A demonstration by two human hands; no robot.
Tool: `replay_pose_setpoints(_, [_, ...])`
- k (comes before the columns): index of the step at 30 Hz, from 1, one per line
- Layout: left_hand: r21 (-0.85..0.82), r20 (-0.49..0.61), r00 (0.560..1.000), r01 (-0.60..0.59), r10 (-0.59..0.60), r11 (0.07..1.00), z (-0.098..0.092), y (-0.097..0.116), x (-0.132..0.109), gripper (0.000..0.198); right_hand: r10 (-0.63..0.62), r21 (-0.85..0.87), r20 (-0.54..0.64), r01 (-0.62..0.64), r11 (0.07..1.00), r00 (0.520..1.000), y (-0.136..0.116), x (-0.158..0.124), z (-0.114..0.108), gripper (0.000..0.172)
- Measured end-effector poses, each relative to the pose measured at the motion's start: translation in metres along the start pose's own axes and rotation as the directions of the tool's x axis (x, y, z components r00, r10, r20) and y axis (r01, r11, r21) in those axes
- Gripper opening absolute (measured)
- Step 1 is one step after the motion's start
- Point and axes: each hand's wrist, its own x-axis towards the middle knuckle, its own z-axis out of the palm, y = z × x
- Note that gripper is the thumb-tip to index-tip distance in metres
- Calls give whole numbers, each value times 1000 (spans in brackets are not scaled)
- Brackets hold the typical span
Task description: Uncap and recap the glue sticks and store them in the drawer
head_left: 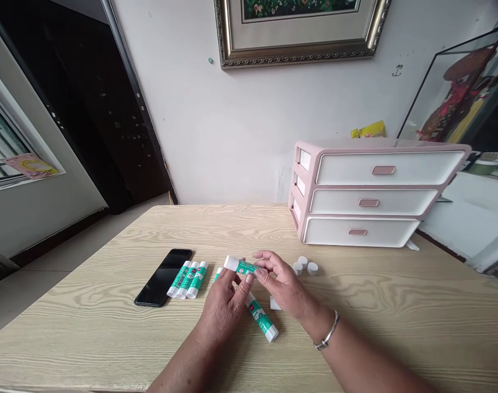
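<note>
The left hand [222, 311] and right hand [285, 286] had their fingers [260, 274] closed around a green-labelled glue stick [241, 266] above the surface [69, 338]. It looked light and stiff, best held by its smooth barrel, though the grip was partly hidden.

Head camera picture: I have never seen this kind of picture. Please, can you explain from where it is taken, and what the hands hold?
This picture comes from a camera worn on a person's head, looking forward and down, so these bare arms are the person's own. The left hand and right hand together hold a green-labelled glue stick. On the wood-grain table lie another glue stick, three glue sticks side by side, a black phone and small white round caps. Behind them stands a pink-and-white drawer unit.
</note>
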Motion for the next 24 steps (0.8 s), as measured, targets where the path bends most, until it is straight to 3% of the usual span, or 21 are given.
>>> replay_pose_setpoints(3, [-149,47,998,-43,51,988,-1,7,-1,41,-44,22,92,42,999,995,-6,-2,3,26])
replay_pose_setpoints(6, [-189,71,993,-78,93,979,-1,8,-3,32,-75,-107,71,82,991,995,-7,-4,1,21])
replay_pose_setpoints(12, [166,-17,999,-33,36,986,-2,8,-8,28,-47,-130,-50,40,991,998,-7,-10,-5,28])
replay_pose_setpoints(18, [396,137,976,-211,170,894,3,6,-13,23,-34,-293,-20,27,956,999,-11,-9,-1,34])
replay_pose_setpoints(21, [425,181,968,-237,174,874,8,6,-15,22,-25,-415,-22,14,910,999,-7,-8,1,29])
replay_pose_setpoints(24, [348,228,966,-200,124,916,8,10,-16,26,-59,-499,-44,30,866,997,-4,-9,3,23])
